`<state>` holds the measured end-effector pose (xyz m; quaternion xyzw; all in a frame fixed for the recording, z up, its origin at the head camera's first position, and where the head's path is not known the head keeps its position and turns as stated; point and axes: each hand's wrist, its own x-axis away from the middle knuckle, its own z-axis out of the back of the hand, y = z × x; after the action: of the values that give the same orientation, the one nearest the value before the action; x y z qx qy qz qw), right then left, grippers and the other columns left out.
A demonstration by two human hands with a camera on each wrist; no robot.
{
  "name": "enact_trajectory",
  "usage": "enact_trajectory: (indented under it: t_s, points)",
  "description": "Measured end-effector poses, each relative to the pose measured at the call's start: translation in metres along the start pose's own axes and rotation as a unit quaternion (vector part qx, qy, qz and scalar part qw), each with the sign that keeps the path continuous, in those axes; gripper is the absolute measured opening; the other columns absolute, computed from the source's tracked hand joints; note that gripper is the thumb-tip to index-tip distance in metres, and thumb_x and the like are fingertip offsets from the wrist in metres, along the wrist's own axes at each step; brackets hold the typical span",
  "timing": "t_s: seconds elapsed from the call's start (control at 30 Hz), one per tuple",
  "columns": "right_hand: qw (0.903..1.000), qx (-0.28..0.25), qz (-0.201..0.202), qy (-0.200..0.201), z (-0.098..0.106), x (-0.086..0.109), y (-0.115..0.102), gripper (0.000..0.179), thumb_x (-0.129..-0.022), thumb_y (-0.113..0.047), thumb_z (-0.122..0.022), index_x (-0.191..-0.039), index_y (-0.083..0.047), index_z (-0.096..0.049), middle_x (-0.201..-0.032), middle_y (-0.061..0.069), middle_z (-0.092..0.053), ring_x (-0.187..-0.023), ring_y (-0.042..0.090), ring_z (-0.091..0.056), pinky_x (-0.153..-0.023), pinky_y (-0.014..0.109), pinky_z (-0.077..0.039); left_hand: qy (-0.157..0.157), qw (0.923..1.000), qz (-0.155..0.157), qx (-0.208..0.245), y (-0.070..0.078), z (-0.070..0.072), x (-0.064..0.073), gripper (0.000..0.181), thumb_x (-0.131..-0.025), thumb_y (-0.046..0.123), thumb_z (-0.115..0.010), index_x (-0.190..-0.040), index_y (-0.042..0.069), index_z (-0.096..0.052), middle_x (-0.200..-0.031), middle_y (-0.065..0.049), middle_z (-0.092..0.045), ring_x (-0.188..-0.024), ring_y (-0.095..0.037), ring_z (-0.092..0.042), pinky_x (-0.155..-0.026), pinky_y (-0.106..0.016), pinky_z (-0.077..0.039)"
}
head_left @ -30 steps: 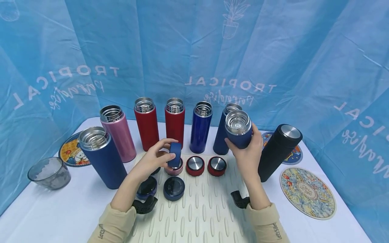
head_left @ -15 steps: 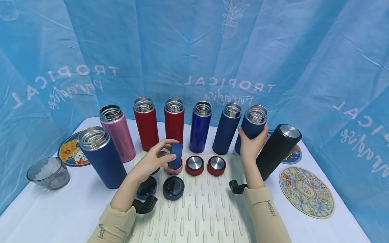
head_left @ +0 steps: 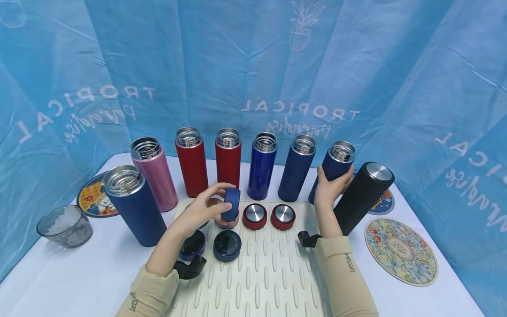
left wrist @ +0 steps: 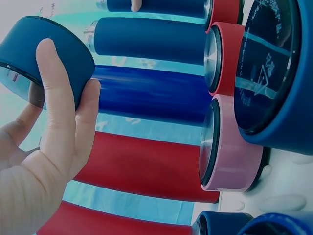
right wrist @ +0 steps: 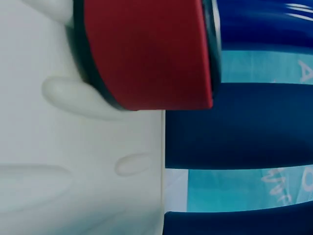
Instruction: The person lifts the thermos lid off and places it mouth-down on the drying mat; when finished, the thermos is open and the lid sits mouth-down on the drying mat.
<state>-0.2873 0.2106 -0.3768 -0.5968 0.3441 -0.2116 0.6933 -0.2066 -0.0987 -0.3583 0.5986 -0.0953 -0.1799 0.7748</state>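
Between the thumb and fingers of my left hand [head_left: 203,206] is a navy flask lid [head_left: 232,203], held up over the mat and tilted on its side. A pink lid [left wrist: 239,142] sits partly hidden beneath it in the head view. My right hand [head_left: 332,190] grips an uncapped navy flask [head_left: 336,164], which stands at the right end of the row beside a capped black flask [head_left: 358,200]. Another uncapped navy flask [head_left: 296,169] is just left of it. Two red lids [head_left: 255,216] lie between the hands, and a dark blue lid [head_left: 227,246] lies nearer.
Uncapped flasks in glossy blue [head_left: 261,171], red [head_left: 190,169], pink [head_left: 158,180] and navy [head_left: 136,207] continue leftward. The lids lie on a cream ribbed mat [head_left: 273,273]. A grey glass bowl [head_left: 65,226] stands far left, a round patterned coaster [head_left: 402,253] at right. A blue curtain [head_left: 237,66] hangs behind.
My right hand has carried the navy flask rightward and back, from in front of the other navy flask to beside the black one. My left hand with the lid has barely moved.
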Motion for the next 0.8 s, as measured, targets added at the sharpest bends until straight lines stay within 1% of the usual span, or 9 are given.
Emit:
enact_trajectory:
  t_s: [0.2, 0.33, 0.37, 0.43, 0.5, 0.6, 0.63, 0.73, 0.8]
  points:
    - [0.9999, -0.003, -0.007, 0.009, 0.0, -0.003, 0.002, 0.086, -0.083, -0.026, -0.068, -0.147, -0.021, -0.011, -0.152, 0.004, -0.012, -0.138, 0.019, -0.015, -0.111, 0.038, -0.018, -0.002, 1.0, -0.002, 0.001, 0.0, -0.002, 0.001, 0.047, -0.088, 0.022, -0.06, -0.132, 0.015, -0.045, -0.124, -0.019, -0.043, -0.095, -0.027, -0.053, -0.073, -0.035, -0.05]
    - [1.0, 0.008, -0.001, 0.005, -0.001, -0.005, 0.002, 0.087, -0.084, -0.026, -0.068, -0.148, -0.021, -0.009, -0.152, 0.004, -0.011, -0.138, 0.022, -0.016, -0.11, 0.041, -0.02, -0.002, 0.9999, -0.009, 0.005, 0.0, -0.006, 0.0, 0.053, -0.083, 0.017, -0.067, -0.132, 0.015, -0.045, -0.123, -0.017, -0.045, -0.101, -0.031, -0.049, -0.075, -0.039, -0.052]
    - [0.9999, 0.011, -0.001, 0.004, -0.001, -0.005, 0.002, 0.087, -0.084, -0.027, -0.067, -0.148, -0.022, -0.008, -0.152, 0.004, -0.01, -0.138, 0.022, -0.016, -0.11, 0.042, -0.02, -0.001, 0.9999, -0.011, 0.001, 0.0, -0.008, 0.0, 0.055, -0.082, 0.016, -0.069, -0.132, 0.014, -0.045, -0.122, -0.017, -0.045, -0.102, -0.031, -0.049, -0.074, -0.039, -0.053]
    - [0.9999, 0.015, -0.006, 0.001, 0.0, -0.005, 0.002, 0.088, -0.084, -0.028, -0.067, -0.148, -0.024, -0.006, -0.153, 0.003, -0.008, -0.138, 0.023, -0.014, -0.11, 0.042, -0.021, 0.002, 0.9996, -0.02, -0.021, 0.001, -0.012, 0.0, 0.06, -0.079, 0.015, -0.072, -0.131, 0.013, -0.045, -0.122, -0.015, -0.046, -0.103, -0.031, -0.049, -0.072, -0.038, -0.054]
    - [0.9998, 0.016, -0.01, -0.004, 0.0, -0.005, 0.002, 0.09, -0.084, -0.029, -0.067, -0.148, -0.028, -0.003, -0.154, 0.002, -0.005, -0.139, 0.022, -0.01, -0.11, 0.042, -0.02, 0.005, 0.9978, -0.029, -0.059, 0.002, -0.016, 0.0, 0.062, -0.076, 0.017, -0.074, -0.13, 0.013, -0.046, -0.123, -0.013, -0.049, -0.104, -0.029, -0.05, -0.071, -0.034, -0.054]
    - [0.9997, 0.019, -0.008, -0.01, 0.001, -0.001, 0.002, 0.093, -0.084, -0.03, -0.066, -0.148, -0.03, 0.002, -0.154, 0.002, -0.001, -0.141, 0.021, -0.004, -0.111, 0.043, -0.019, 0.009, 0.99, -0.048, -0.132, 0.002, -0.024, 0.0, 0.062, -0.073, 0.021, -0.076, -0.129, 0.014, -0.048, -0.122, -0.009, -0.052, -0.102, -0.026, -0.051, -0.07, -0.026, -0.051]
    - [0.9997, 0.023, -0.004, -0.012, 0.001, 0.001, 0.002, 0.095, -0.084, -0.03, -0.066, -0.148, -0.03, 0.004, -0.155, 0.003, 0.001, -0.141, 0.02, -0.003, -0.111, 0.043, -0.018, 0.006, 0.9877, -0.055, -0.146, 0.003, -0.026, 0.0, 0.062, -0.073, 0.021, -0.076, -0.128, 0.014, -0.049, -0.122, -0.008, -0.052, -0.101, -0.026, -0.051, -0.07, -0.026, -0.051]
    - [0.999, 0.038, 0.014, -0.022, 0.002, 0.008, 0.0, 0.098, -0.084, -0.032, -0.066, -0.148, -0.029, 0.009, -0.155, 0.003, 0.006, -0.141, 0.019, 0.004, -0.113, 0.044, -0.011, -0.004, 0.9815, -0.068, -0.179, 0.002, -0.033, -0.001, 0.063, -0.071, 0.021, -0.077, -0.128, 0.015, -0.051, -0.121, -0.007, -0.051, -0.099, -0.025, -0.052, -0.068, -0.026, -0.052]
    - [0.998, 0.047, 0.028, -0.033, 0.002, 0.015, -0.001, 0.099, -0.085, -0.033, -0.065, -0.147, -0.027, 0.012, -0.155, 0.004, 0.01, -0.141, 0.018, 0.008, -0.113, 0.044, -0.007, -0.012, 0.9755, -0.073, -0.207, 0.001, -0.038, -0.001, 0.064, -0.071, 0.023, -0.078, -0.128, 0.016, -0.051, -0.121, -0.006, -0.05, -0.101, -0.024, -0.052, -0.073, -0.032, -0.052]
